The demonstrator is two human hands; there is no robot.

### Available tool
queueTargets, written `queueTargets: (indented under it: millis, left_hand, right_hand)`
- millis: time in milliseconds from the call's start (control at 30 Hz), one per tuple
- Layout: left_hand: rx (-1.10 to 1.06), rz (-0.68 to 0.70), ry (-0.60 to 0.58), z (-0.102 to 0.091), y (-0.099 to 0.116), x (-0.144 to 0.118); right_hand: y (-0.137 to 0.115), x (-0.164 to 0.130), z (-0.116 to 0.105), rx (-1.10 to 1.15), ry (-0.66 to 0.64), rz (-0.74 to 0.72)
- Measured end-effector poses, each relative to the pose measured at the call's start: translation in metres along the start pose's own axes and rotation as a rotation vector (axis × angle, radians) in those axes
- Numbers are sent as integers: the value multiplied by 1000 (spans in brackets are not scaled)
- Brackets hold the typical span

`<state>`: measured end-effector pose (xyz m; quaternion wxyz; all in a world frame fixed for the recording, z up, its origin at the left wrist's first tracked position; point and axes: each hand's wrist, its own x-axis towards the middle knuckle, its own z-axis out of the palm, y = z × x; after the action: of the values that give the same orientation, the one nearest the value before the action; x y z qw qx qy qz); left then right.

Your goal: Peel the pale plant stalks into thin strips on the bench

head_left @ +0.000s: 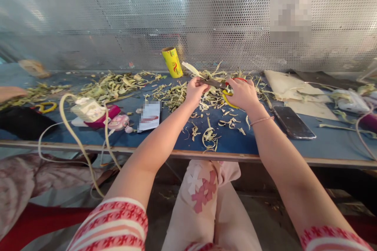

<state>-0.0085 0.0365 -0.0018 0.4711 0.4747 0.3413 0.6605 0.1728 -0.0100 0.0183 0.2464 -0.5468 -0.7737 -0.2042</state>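
Note:
My right hand [243,93] grips a pair of scissors [219,85] with red and yellow handles, the blades pointing left. My left hand [194,91] is closed on the blade end, pinching something small that I cannot make out. Both hands hover over a heap of pale green-yellow plant trimmings [212,82] on the blue table [265,145]. Curled strips [209,136] lie nearer the front edge, below my hands.
A yellow roll [172,62] stands behind the trimmings by the perforated metal wall. A black phone [293,122] lies right of my right wrist. To the left lie a card [150,116], pink and white gadgets [100,114] with a pale cable [70,125], and more trimmings [114,82].

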Motion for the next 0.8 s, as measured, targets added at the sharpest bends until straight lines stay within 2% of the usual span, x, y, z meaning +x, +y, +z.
queueTargets:
  millis: [567, 800]
  left_hand:
    - [-170, -2, -17, 1, 4, -3]
    - [-163, -24, -20, 4, 7, -3]
  right_hand:
    - [-3, 0, 2, 29, 19, 22]
    - [-5, 0, 2, 28, 27, 11]
